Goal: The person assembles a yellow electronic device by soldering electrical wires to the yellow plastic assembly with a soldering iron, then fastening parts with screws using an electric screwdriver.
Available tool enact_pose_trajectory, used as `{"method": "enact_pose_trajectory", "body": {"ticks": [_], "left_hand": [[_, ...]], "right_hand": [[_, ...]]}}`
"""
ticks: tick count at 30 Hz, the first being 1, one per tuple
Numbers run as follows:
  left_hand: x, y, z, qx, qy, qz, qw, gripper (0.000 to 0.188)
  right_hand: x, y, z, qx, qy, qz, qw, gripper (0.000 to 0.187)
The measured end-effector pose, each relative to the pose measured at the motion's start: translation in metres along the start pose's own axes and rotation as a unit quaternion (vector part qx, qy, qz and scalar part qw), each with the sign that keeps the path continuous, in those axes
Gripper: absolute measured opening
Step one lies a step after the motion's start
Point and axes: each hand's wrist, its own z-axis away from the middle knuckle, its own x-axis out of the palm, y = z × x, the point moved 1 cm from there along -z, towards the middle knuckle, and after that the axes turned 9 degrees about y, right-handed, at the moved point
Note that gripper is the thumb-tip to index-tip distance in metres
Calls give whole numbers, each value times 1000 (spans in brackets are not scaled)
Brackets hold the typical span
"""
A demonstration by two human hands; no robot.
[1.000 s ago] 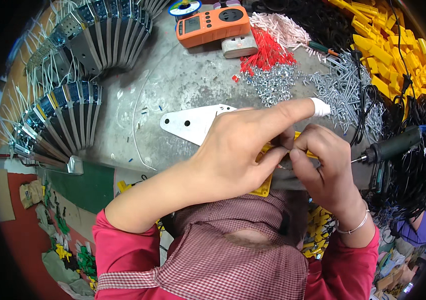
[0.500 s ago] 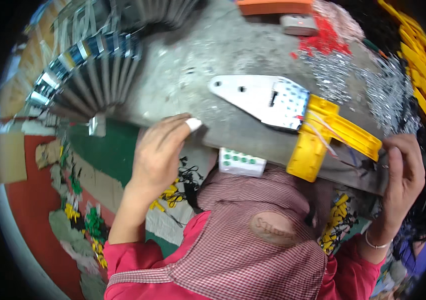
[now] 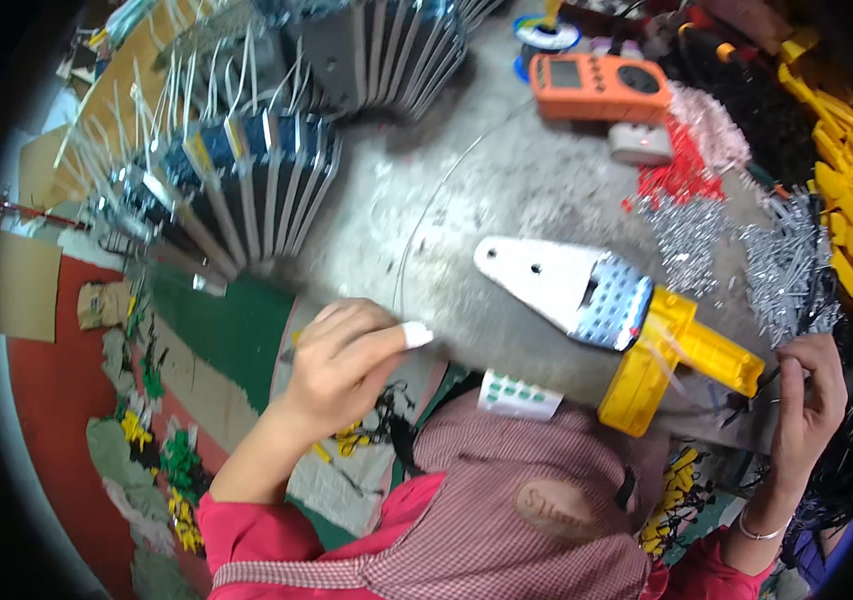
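On the bench in front of me lies a tool part with a flat, tapered white plate (image 3: 537, 283), a perforated metal section (image 3: 615, 302) and an open yellow plastic handle shell (image 3: 679, 350) with thin wires across it. Left of it, my left hand (image 3: 347, 360) is closed, its thumb tip wrapped in white. A thin wire (image 3: 444, 185) arcs from near the spool (image 3: 547, 33) down to its fingers, which pinch it. My right hand (image 3: 812, 390) is beyond the shell's right end, fingers curled by a dark cord; what they hold is hidden.
Fan-like stacks of dark plates with upright white leads (image 3: 237, 190) fill the left. At the back are an orange meter (image 3: 602, 88), a grey box (image 3: 641, 143) and red bits (image 3: 685, 170). Metal screws (image 3: 787, 265) and yellow shells (image 3: 852, 185) are on the right.
The view has shifted, so bench things appear lower and further right. The spool and the meter's face now show. The thin wire by my left hand is now visible.
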Motion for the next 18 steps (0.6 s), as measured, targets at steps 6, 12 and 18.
{"method": "enact_pose_trajectory", "body": {"ticks": [6,12,18], "left_hand": [[8,11,-70,-20,-24,337,941,32],[65,49,-110,28,-99,213,972,24],[81,54,-116,26,-98,228,968,25]], "right_hand": [[25,58,-94,143,-10,-136,980,20],[99,77,-182,53,-57,-125,989,59],[134,98,-222,-68,5,-27,997,39]]}}
